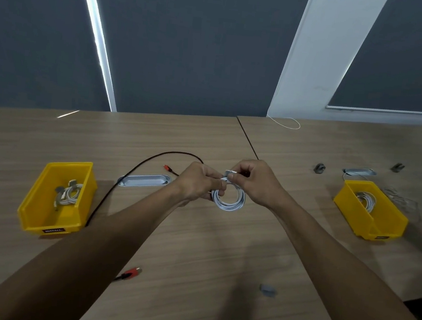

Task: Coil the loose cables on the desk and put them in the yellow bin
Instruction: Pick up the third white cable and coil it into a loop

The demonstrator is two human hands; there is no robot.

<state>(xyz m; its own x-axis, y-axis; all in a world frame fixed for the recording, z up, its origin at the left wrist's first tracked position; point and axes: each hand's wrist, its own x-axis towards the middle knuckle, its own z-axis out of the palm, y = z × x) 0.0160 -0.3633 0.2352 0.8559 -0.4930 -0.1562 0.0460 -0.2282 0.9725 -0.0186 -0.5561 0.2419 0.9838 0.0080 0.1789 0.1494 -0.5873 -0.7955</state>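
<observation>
Nearest us on the wooden desk (196, 237) lie a red plug (132, 272) at the end of a black cable (111, 193) and, to its right, a small grey clip (267, 290). Farther out, our left hand (198, 183) and right hand (252, 181) meet above the desk, fingers curled, both pinching a coiled white cable (229, 201) at the top of its loop; the coil hangs below them. To the left sits a yellow bin (41, 209) holding 1 bundle of white cables, well apart from our hands. A 2nd yellow bin (381, 221) sits at the right. The black cable arcs beyond our left hand, past a metal grommet tray (144, 180).
</observation>
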